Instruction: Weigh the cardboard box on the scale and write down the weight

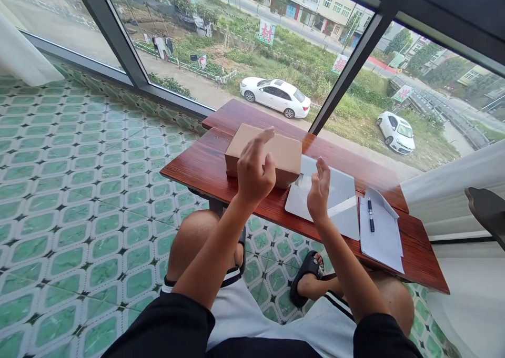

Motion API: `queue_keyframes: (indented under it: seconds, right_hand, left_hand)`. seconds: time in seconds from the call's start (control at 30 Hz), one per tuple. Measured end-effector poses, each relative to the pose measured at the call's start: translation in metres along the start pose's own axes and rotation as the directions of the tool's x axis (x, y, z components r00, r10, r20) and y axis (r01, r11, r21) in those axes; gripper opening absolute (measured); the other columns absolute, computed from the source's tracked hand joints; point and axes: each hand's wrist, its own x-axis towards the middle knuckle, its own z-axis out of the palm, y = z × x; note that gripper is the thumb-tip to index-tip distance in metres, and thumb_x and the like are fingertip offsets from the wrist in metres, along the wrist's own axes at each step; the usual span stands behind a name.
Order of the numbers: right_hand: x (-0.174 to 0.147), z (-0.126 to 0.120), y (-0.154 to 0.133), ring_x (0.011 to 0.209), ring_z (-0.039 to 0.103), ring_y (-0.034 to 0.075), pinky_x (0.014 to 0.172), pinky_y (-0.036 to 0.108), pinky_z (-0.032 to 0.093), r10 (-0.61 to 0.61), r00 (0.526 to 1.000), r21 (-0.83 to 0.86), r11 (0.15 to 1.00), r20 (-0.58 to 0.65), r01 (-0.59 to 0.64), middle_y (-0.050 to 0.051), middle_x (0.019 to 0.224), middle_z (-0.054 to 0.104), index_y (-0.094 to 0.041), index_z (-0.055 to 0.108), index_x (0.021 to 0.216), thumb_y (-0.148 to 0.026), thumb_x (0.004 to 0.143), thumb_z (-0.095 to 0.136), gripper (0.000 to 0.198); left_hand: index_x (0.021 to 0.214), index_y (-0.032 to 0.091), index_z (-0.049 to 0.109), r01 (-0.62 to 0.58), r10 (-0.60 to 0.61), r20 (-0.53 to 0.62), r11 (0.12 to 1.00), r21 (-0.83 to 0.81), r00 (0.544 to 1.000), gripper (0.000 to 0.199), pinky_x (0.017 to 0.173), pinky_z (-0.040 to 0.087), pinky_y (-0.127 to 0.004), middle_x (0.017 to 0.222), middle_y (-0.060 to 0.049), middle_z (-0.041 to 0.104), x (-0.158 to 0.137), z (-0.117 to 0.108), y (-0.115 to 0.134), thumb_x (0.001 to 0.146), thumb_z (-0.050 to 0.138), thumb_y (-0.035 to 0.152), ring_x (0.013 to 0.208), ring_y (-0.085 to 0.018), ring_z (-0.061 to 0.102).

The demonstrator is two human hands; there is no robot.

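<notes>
The left hand (255,173) is raised and released, its fingers loosely bent away from the thumb, with nothing in its grasp. Just behind it, and partly hidden by it, a plain brown cardboard box (286,150) sits on the dark reddish wooden worktop (189,167); whether the fingers touch the box cannot be told from this view. The right hand (319,191) is also raised and released, its palm turned toward the left hand and its fingers pointing up, and a gap lies between the two hands. Behind and beneath the right hand, a flat silver laptop (341,182) lies on the worktop, its near left corner reaching into the space between the hands and its far left part next to the box. To the right of the right hand, beyond the laptop, white papers (381,242) lie near the worktop's right end, the top sheet curling up at its far edge, with a dark pen (371,216) resting on them. Below the hands, a black sandal (305,282) shows on the green tiled floor (98,179). Beyond both hands, a white car (276,96) stands outside the window.
</notes>
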Motion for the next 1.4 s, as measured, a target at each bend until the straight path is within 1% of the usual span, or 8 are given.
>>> queue_keyframes:
  seconds: [0.2,0.57,0.87,1.03,1.13,1.23,1.3,1.4]
  right_hand:
    - [-0.002,-0.034,-0.012,0.109,0.06,0.019,0.092,0.036,0.046,-0.129,0.99,-0.131,0.982,0.052,0.135,0.008,0.121,0.061,-0.021,0.059,0.119,-0.032,0.102,0.037,0.03]
    - [-0.021,-0.101,0.001,0.088,0.055,0.014,0.081,0.03,0.044,-0.16,0.96,-0.218,0.953,0.229,0.211,0.003,0.093,0.058,-0.019,0.058,0.097,-0.022,0.102,0.041,0.018]
    - [-0.039,-0.14,0.023,0.084,0.056,0.016,0.075,0.029,0.044,-0.164,0.839,-0.289,0.89,0.52,0.353,0.005,0.094,0.062,-0.017,0.058,0.1,-0.016,0.095,0.048,0.011]
    - [-0.038,-0.146,0.027,0.08,0.056,0.016,0.072,0.028,0.043,-0.242,0.769,-0.263,0.844,0.591,0.468,0.005,0.092,0.064,-0.015,0.059,0.099,-0.017,0.091,0.052,0.01]
    - [-0.029,-0.158,0.023,0.081,0.056,0.015,0.074,0.027,0.041,-0.181,0.791,-0.344,0.827,0.585,0.444,0.005,0.091,0.064,-0.015,0.059,0.101,-0.014,0.096,0.043,0.017]
    - [-0.017,-0.176,0.019,0.08,0.056,0.015,0.069,0.027,0.037,-0.021,0.833,-0.487,0.803,0.553,0.343,0.004,0.091,0.064,-0.016,0.056,0.106,-0.018,0.098,0.045,0.014]
    - [-0.009,-0.191,0.017,0.077,0.055,0.014,0.064,0.026,0.033,0.108,0.842,-0.569,0.781,0.528,0.257,0.002,0.091,0.063,-0.018,0.053,0.111,-0.02,0.097,0.049,0.015]
    - [0.002,-0.217,0.019,0.071,0.054,0.013,0.059,0.026,0.029,0.259,0.846,-0.682,0.715,0.466,0.156,0.0,0.088,0.063,-0.019,0.052,0.108,-0.022,0.096,0.051,0.012]
  left_hand:
    - [0.135,0.02,0.049,-0.139,0.146,0.163,0.989,-0.054,0.976,0.045,0.102,0.045,-0.035,0.117,-0.006,0.069,-0.014,0.022,0.029,0.092,0.038,0.015,0.11,-0.019,0.062]
    - [0.134,0.017,0.046,-0.368,0.369,0.438,0.925,-0.092,0.819,0.045,0.079,0.047,-0.034,0.094,-0.003,0.068,-0.055,0.073,0.057,0.089,0.042,0.01,0.081,-0.017,0.056]
    - [0.123,0.012,0.051,-0.603,0.501,0.612,0.796,-0.048,0.612,0.04,0.066,0.047,-0.033,0.086,-0.005,0.065,-0.095,0.103,0.072,0.083,0.044,0.01,0.077,-0.019,0.055]
    - [0.116,0.014,0.052,-0.664,0.557,0.622,0.744,-0.078,0.551,0.035,0.061,0.043,-0.031,0.078,-0.002,0.062,-0.109,0.109,0.079,0.083,0.044,0.009,0.071,-0.017,0.053]
    - [0.11,0.015,0.054,-0.697,0.596,0.626,0.708,-0.115,0.503,0.03,0.057,0.039,-0.032,0.075,-0.002,0.061,-0.114,0.115,0.087,0.081,0.044,0.011,0.067,-0.017,0.049]
    - [0.109,0.015,0.055,-0.735,0.632,0.643,0.66,-0.155,0.432,0.028,0.055,0.037,-0.033,0.075,-0.001,0.06,-0.121,0.128,0.096,0.082,0.048,0.017,0.065,-0.016,0.047]
    - [0.108,0.015,0.055,-0.773,0.665,0.658,0.604,-0.195,0.354,0.025,0.055,0.036,-0.033,0.074,-0.001,0.058,-0.126,0.142,0.101,0.084,0.049,0.021,0.066,-0.016,0.047]
    - [0.11,0.015,0.054,-0.828,0.719,0.668,0.484,-0.285,0.191,0.025,0.055,0.034,-0.032,0.074,-0.001,0.055,-0.135,0.168,0.106,0.088,0.049,0.025,0.066,-0.016,0.047]
